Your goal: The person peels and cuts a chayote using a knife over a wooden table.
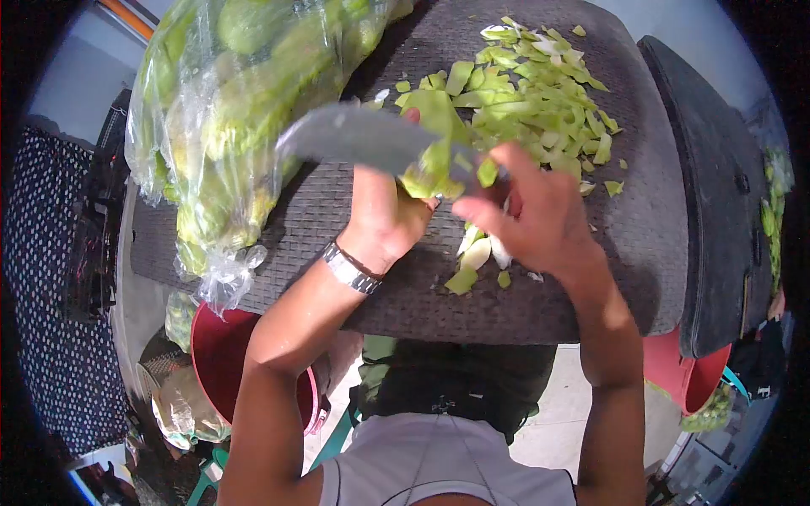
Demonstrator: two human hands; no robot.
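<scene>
My left hand (391,212), with a metal watch on its wrist, is wrapped around a pale green fruit (439,118) from below and from the left. The fruit looks like a green mango, partly peeled, though its kind is not certain. My right hand (536,211) grips a knife (359,139), its handle hidden by the fingers. The wide, blurred blade points left and crosses in front of the fruit. Bits of green peel stick to the blade near the handle. Beyond my hands lies a heap of green and white peelings (540,97); a few scraps (477,257) lie nearer to me.
A clear plastic bag (253,110) full of green fruit lies on the left of the dark textured tabletop (405,308). Below the edge stand a red tub (221,358) at left and another red tub (692,379) at right. A black padded panel (704,185) borders the right side.
</scene>
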